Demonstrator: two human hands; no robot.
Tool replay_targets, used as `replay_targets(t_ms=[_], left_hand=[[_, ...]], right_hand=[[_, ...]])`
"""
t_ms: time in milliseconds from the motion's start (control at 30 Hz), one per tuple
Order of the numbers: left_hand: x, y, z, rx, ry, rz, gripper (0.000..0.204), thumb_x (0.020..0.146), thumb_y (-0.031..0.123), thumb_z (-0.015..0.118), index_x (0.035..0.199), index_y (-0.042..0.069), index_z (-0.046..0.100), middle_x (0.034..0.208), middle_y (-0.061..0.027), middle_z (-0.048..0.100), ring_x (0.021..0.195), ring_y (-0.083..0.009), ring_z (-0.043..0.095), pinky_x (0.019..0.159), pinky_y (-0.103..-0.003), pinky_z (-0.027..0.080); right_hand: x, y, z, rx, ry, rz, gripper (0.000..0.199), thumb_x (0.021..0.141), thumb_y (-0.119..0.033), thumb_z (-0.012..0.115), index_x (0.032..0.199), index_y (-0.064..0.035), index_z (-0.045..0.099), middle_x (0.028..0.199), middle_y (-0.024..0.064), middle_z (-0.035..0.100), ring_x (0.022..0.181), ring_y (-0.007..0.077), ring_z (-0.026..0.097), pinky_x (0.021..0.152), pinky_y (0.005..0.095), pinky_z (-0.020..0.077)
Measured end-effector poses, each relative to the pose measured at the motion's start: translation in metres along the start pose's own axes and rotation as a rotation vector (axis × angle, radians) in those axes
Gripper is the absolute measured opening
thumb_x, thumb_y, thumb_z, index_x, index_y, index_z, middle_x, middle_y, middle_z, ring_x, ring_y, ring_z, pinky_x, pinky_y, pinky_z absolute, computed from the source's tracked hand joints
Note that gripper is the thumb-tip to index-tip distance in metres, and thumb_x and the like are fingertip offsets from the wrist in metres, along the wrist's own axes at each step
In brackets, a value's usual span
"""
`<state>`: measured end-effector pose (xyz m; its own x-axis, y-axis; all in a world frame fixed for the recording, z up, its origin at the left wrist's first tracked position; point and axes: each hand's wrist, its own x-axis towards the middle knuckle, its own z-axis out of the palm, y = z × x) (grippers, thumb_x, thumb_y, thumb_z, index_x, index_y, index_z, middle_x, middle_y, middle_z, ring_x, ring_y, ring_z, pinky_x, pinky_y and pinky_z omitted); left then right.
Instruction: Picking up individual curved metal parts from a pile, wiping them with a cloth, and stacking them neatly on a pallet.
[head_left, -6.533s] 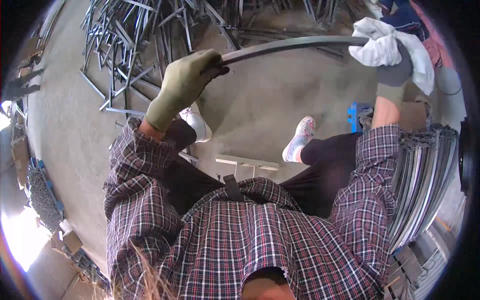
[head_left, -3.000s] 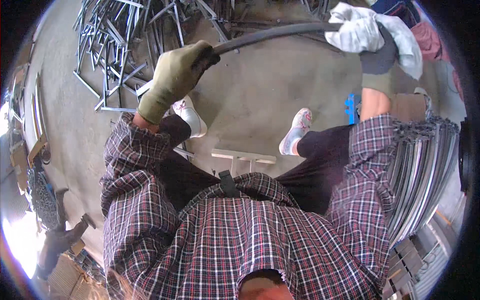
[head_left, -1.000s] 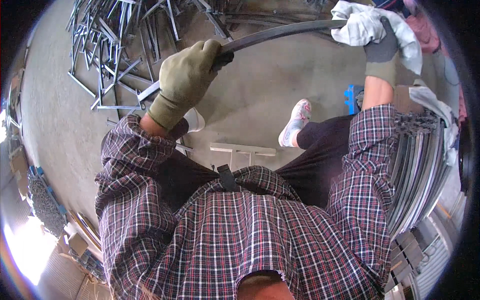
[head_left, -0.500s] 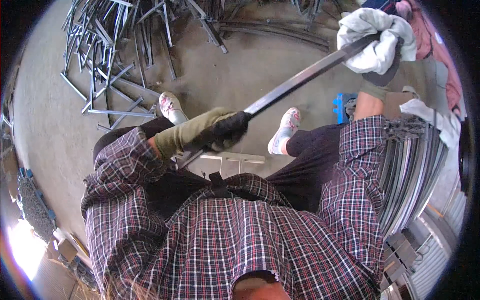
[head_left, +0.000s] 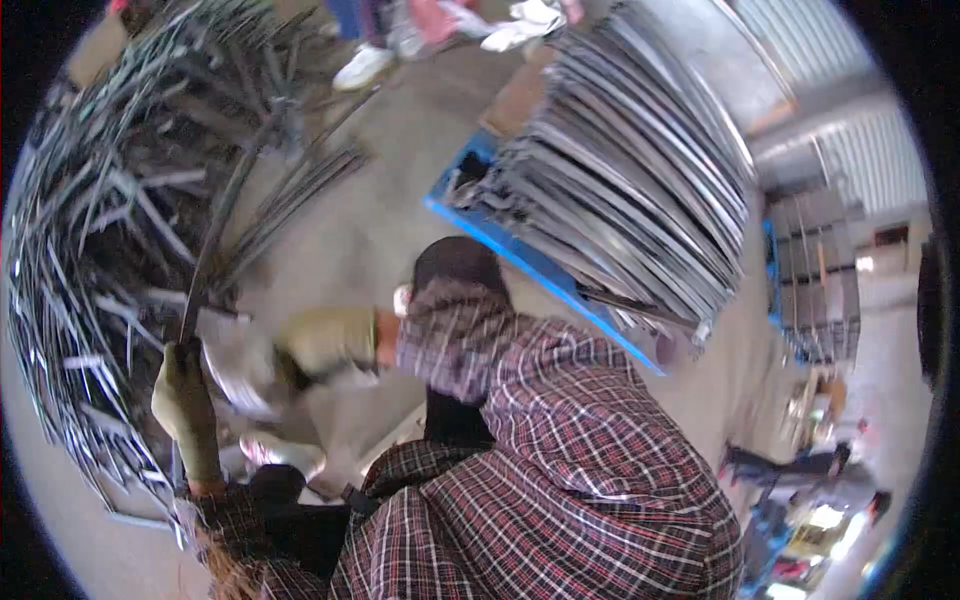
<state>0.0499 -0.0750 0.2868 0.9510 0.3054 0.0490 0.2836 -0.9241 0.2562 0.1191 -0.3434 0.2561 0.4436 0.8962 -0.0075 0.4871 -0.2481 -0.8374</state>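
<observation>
Grip first: left hand [head_left: 188, 415], gloved in olive green, is wrapped tight round the lower end of a long dark metal bar [head_left: 212, 255] at the lower left of the frame. The right hand [head_left: 325, 342], also gloved, presses a white rag [head_left: 232, 358] against that bar just beside the left. It's blurry there, so I can't tell exactly how those fingers sit.

To do this well I'd keep the left fist firm and low so the bar doesn't swing, and slide the rag along in long strokes.

Further out, the bar runs up toward the tangle of metal frames [head_left: 90, 250] on the concrete floor [head_left: 385, 235]. Half a second earlier the bar crossed diagonally with the rag at the upper right; now it's upright on the left, and the view has turned to show stacked metal strips [head_left: 630, 190] on a blue pallet [head_left: 540, 275].
</observation>
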Motion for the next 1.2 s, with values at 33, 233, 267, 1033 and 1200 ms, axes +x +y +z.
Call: replay_targets(t_ms=[33, 233, 267, 1033, 1200], left_hand=[[-0.005, 0.006, 0.000, -0.018, 0.026, 0.077, 0.022, 0.102, 0.033, 0.059, 0.113, 0.018, 0.070, 0.095, -0.0163, 0.073, 0.084, -0.0404, 0.070, 0.067, -0.049, 0.053], [0.002, 0.101, -0.011, -0.331, 0.182, 0.496, 0.008, 0.091, 0.012, 0.073, 0.098, 0.008, 0.072, 0.088, -0.0116, 0.072, 0.076, -0.0304, 0.071, 0.066, -0.037, 0.055], [0.019, 0.122, -0.010, -0.392, 0.222, 0.633, 0.013, 0.087, 0.010, 0.075, 0.100, 0.008, 0.072, 0.088, -0.0118, 0.072, 0.076, -0.0302, 0.072, 0.066, -0.037, 0.055], [0.121, 0.388, 0.062, -0.419, 0.294, 0.908, 0.041, 0.093, 0.025, 0.074, 0.128, 0.007, 0.066, 0.131, -0.0156, 0.062, 0.121, -0.0387, 0.057, 0.103, -0.047, 0.047], [0.060, 0.373, 0.048, -0.546, -0.010, 1.036, 0.043, 0.089, 0.024, 0.077, 0.127, 0.008, 0.066, 0.134, -0.0144, 0.061, 0.124, -0.0375, 0.056, 0.104, -0.046, 0.046]], right_hand=[[-0.029, 0.005, 0.035, -0.266, 0.079, 0.029, 0.021, 0.066, -0.014, 0.070, 0.084, -0.0036, 0.074, 0.083, 0.0199, 0.073, 0.076, 0.0418, 0.070, 0.066, 0.0500, 0.0565], [-0.081, 0.003, 0.094, -0.386, 0.279, 0.001, 0.018, 0.064, -0.019, 0.073, 0.076, -0.0048, 0.074, 0.081, 0.0176, 0.073, 0.077, 0.0395, 0.071, 0.068, 0.0489, 0.0572], [-0.060, 0.013, 0.089, -0.362, 0.312, -0.020, 0.018, 0.067, -0.019, 0.073, 0.078, -0.0054, 0.075, 0.080, 0.0168, 0.073, 0.076, 0.0384, 0.072, 0.068, 0.0475, 0.0574], [-0.078, 0.050, 0.121, 0.519, 0.595, -0.337, 0.022, 0.100, -0.016, 0.058, 0.116, -0.0036, 0.066, 0.100, 0.0105, 0.065, 0.085, 0.0299, 0.063, 0.080, 0.0500, 0.0529], [-0.058, 0.051, 0.110, -0.557, 0.539, -0.322, 0.036, 0.083, -0.023, 0.070, 0.111, -0.0011, 0.069, 0.100, 0.0173, 0.066, 0.087, 0.0359, 0.064, 0.081, 0.0505, 0.0536]])
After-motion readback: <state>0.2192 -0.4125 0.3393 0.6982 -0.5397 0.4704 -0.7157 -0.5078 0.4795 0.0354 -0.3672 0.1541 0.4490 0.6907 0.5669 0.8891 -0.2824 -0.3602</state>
